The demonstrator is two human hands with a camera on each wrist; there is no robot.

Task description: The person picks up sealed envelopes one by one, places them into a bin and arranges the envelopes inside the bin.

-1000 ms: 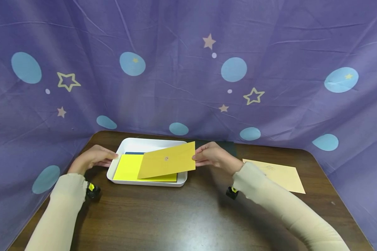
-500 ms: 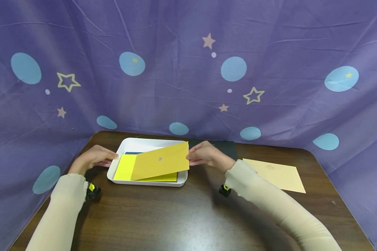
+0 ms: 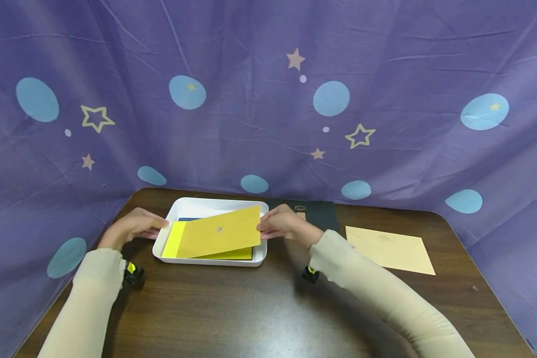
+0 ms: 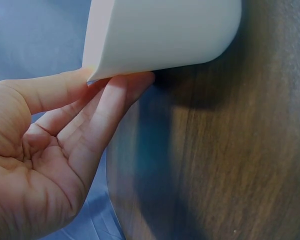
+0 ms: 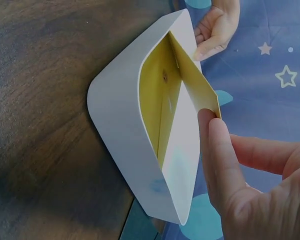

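A white tray (image 3: 223, 203) stands at the back left of the table. My left hand (image 3: 136, 224) pinches the tray's left rim, thumb on top and fingers beneath, as the left wrist view of the tray wall (image 4: 170, 35) shows. My right hand (image 3: 283, 223) pinches the right edge of a golden-yellow envelope (image 3: 228, 231) with a small mark in its middle. The envelope slopes over the tray, right end raised, left end low. Under it lie a bright yellow envelope (image 3: 172, 241) and a dark blue piece (image 3: 188, 219), mostly covered. The right wrist view shows the raised envelope edge (image 5: 200, 82) between thumb and fingers.
Right of the tray, a dark green envelope (image 3: 322, 214) with gold print lies partly behind my right hand. A cream envelope (image 3: 398, 251) lies farther right, partly behind the sleeve. A purple curtain (image 3: 250, 99) hangs behind the brown wooden table (image 3: 215, 308).
My right hand has moved left with the golden-yellow envelope, which now lies more fully over the tray. More of the dark green envelope shows. The left hand stays on the rim.
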